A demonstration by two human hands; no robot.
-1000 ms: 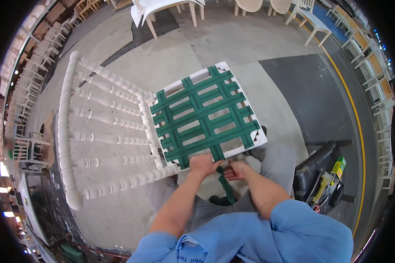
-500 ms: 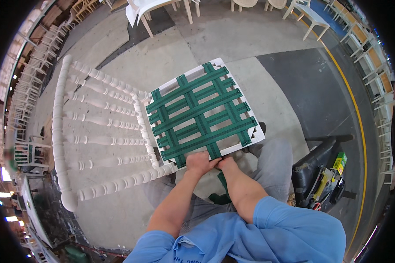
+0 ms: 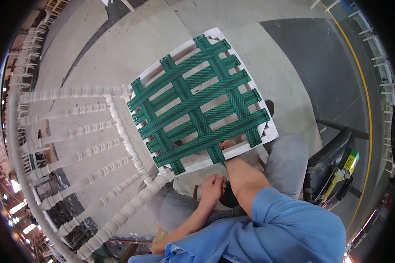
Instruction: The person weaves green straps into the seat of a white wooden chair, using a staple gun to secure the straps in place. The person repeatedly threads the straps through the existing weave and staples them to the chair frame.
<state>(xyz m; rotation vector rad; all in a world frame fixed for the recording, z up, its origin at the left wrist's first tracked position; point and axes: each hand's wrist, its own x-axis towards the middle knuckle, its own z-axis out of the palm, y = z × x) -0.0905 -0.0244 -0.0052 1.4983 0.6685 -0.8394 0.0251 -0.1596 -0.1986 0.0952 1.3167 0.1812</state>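
Green straps (image 3: 193, 105) crossed a white chair seat (image 3: 197, 165). The right hand (image 3: 226, 144) was under it, the left hand (image 3: 212, 188) curled by loose strap (image 3: 228, 197); I couldn't tell their grips. Strapping seemed underway, needing firm pulling next.

The floor (image 3: 96, 57) is pale grey and has some dark cracks and stains. On the right side there is a large dark grey patch (image 3: 289, 57), and beyond it a yellow line (image 3: 357, 61) runs, which appears curved. Near the right edge stand many pale chairs (image 3: 384, 72) in a row. Nearer, a black padded object (image 3: 340, 142) is beside a green and yellow box (image 3: 351, 161) and a long yellow item (image 3: 333, 184). Along the left edge are more pale chairs (image 3: 28, 65), and bright lights (image 3: 17, 207) shine below them.
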